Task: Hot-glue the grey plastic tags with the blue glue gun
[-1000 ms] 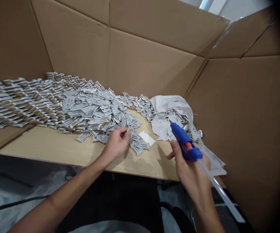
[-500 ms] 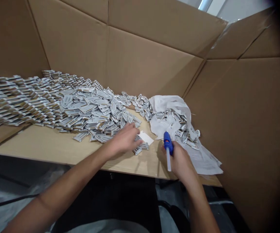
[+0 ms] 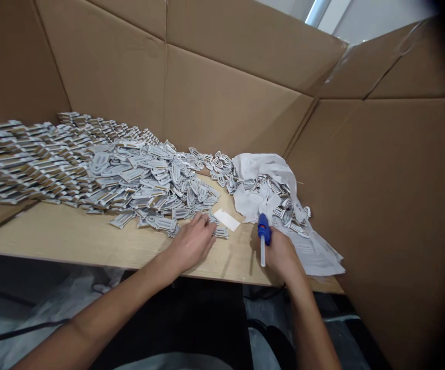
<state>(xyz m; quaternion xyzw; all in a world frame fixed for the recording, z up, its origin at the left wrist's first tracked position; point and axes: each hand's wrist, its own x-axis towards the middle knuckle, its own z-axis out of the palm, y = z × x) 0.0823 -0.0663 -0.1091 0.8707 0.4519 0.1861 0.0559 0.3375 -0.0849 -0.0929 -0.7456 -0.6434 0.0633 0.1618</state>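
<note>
Left hand point(image 3: 191, 244) low over the tabletop point(image 3: 72, 239) at the near edge of the heap, palm down, fingers loosely curled — fingertips point(image 3: 203, 218) right on the grey slotted pieces point(image 3: 156, 198), though no telling from this angle whether one is pinched or only touched. Over to the right hand point(image 3: 282, 255), clenched firmly around the blue glue gun point(image 3: 263, 229), barrel end up above the fist, clear glue stick point(image 3: 262, 254) pointing down toward the wood. Between the two hands, a small white card point(image 3: 226, 219) lying flat, a few loose pieces just beside it — one small cluster point(image 3: 221, 233) right by the left fingers. Farther left, the pieces in neat overlapping rows point(image 3: 22, 159), spilling into a loose heap toward the middle of the table. Past the card, a crumpled white sheet point(image 3: 261, 180) with more pieces tangled in it, and printed papers point(image 3: 315, 255) fanned out beside the right hand. Tall cardboard walls point(image 3: 226, 97) around the back and right side of the table. Below the front edge, a black cable point(image 3: 18, 333) across plastic sheeting point(image 3: 53, 303).
</note>
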